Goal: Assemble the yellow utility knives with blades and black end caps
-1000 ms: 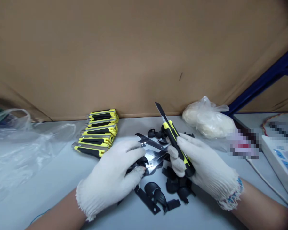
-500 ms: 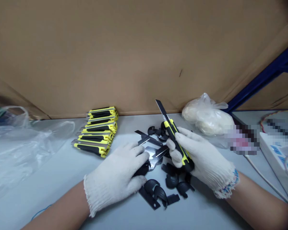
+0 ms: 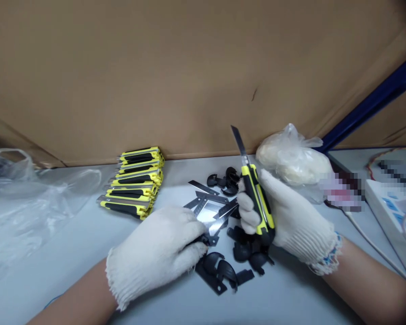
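Observation:
My right hand (image 3: 284, 216), in a white knitted glove, is wrapped round a yellow-and-black utility knife (image 3: 259, 196). Its long dark blade sticks out at the top, pointing up and slightly left. My left hand (image 3: 162, 253), gloved the same way, is low over the grey table with its fingertips closed at the left edge of a heap of loose blades (image 3: 211, 203). Something dark shows at those fingertips, mostly hidden by the glove. Curved black plastic pieces (image 3: 227, 273) lie just right of the left hand, and more black pieces (image 3: 243, 250) sit below the knife.
A stack of yellow-and-black utility knives (image 3: 131, 183) lies at the back left. Clear plastic bags (image 3: 37, 207) spread over the left side. A tied bag of pale contents (image 3: 294, 158) rests against the cardboard wall (image 3: 189, 81). A white device (image 3: 392, 216) stands at the right.
The knife in my right hand has turned more upright and shifted slightly right, its thumb now apart from the handle. My left hand has drawn back a little, and its fingers have closed.

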`<state>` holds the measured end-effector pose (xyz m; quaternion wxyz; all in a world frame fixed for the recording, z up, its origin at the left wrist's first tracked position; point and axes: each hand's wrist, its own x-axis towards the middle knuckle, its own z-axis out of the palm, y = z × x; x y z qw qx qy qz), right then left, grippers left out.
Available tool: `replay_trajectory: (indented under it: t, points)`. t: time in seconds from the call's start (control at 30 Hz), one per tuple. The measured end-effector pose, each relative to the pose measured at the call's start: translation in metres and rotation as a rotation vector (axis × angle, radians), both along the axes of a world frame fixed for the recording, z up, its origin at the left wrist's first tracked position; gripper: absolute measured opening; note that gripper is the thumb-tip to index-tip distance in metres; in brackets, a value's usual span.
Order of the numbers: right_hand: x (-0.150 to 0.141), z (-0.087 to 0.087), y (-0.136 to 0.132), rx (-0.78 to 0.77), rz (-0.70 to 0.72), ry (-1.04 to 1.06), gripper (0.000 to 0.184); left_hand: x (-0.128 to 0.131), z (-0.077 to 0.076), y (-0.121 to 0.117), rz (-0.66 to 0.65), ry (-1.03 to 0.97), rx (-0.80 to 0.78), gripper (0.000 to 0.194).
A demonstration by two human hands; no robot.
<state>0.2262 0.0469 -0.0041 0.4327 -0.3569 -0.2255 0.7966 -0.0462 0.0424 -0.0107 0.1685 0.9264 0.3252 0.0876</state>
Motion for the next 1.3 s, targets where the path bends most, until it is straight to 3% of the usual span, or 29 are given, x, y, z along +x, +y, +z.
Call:
replay_trajectory:
  t: [0.1,0.17,0.27,0.37,0.57,0.73,0.9,1.0,1.1,1.3]
  points:
    - [0.002,0.002,-0.002,0.01,0.045,0.117,0.05,0.0,0.0,0.0,-0.009,0.029,0.005,0.024]
    - [0.002,0.001,-0.003,0.053,0.048,0.12,0.042,0.0,0.0,0.0,-0.005,0.041,-0.005,0.024]
    - [-0.003,-0.001,-0.006,0.147,-0.032,-0.003,0.023,-0.001,0.0,0.001,0.024,0.037,-0.017,0.023]
    - [-0.009,-0.005,-0.009,0.198,-0.142,-0.155,0.021,-0.003,-0.001,0.001,0.059,0.016,0.015,0.025]
    - [-0.013,-0.01,-0.015,0.155,-0.084,-0.208,0.029,-0.006,-0.005,-0.001,0.068,-0.012,0.048,0.027]
    - [-0.008,-0.007,-0.007,0.056,-0.078,-0.09,0.055,-0.008,-0.001,-0.002,0.052,-0.067,0.075,0.027]
    - [-0.009,0.001,-0.003,0.035,-0.133,0.058,0.049,-0.01,0.002,-0.002,0.094,-0.106,0.096,0.031]
    - [-0.009,0.001,-0.002,-0.017,-0.125,0.113,0.069,-0.01,0.003,-0.002,0.091,-0.106,0.108,0.031]
    - [-0.008,0.0,-0.002,0.013,-0.106,0.018,0.084,-0.009,0.003,-0.003,0.075,-0.084,0.101,0.031]
    - [-0.008,0.0,-0.008,0.092,-0.153,-0.064,0.069,-0.01,0.003,-0.003,0.072,-0.054,0.073,0.031]
